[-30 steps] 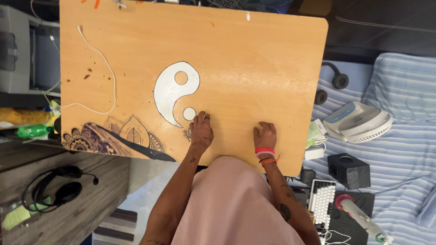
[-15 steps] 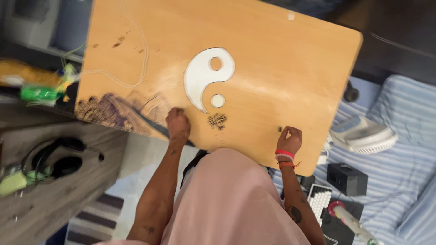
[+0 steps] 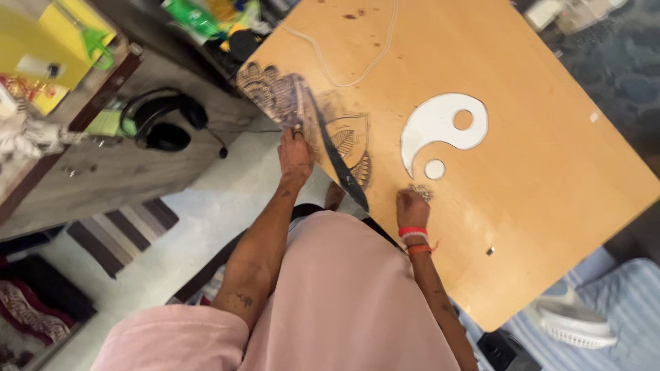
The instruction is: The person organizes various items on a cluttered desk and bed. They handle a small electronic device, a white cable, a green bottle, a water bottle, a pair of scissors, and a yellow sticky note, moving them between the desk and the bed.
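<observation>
A large wooden board (image 3: 550, 172) lies turned at an angle in front of me. On it are a white half of a yin-yang shape (image 3: 433, 127) with a small white dot below it, and a dark mandala drawing (image 3: 289, 96) at its left corner. My left hand (image 3: 295, 154) grips the board's near edge beside the mandala. My right hand (image 3: 411, 206) rests as a closed fist on the board, just below a small dark sketch (image 3: 421, 191). A tiny dark object (image 3: 489, 251) lies on the wood to the right of that hand.
A white cable (image 3: 357, 69) curls over the board's far part. Black headphones (image 3: 161, 120) lie on a grey wooden surface at the left. A green bottle (image 3: 192, 14) sits at the top. A white fan (image 3: 577, 323) lies on striped bedding at the lower right.
The board has swung round, with the mandala corner now at the upper left. My left hand slid along the edge to the mandala. My right hand moved left to under the yin-yang.
</observation>
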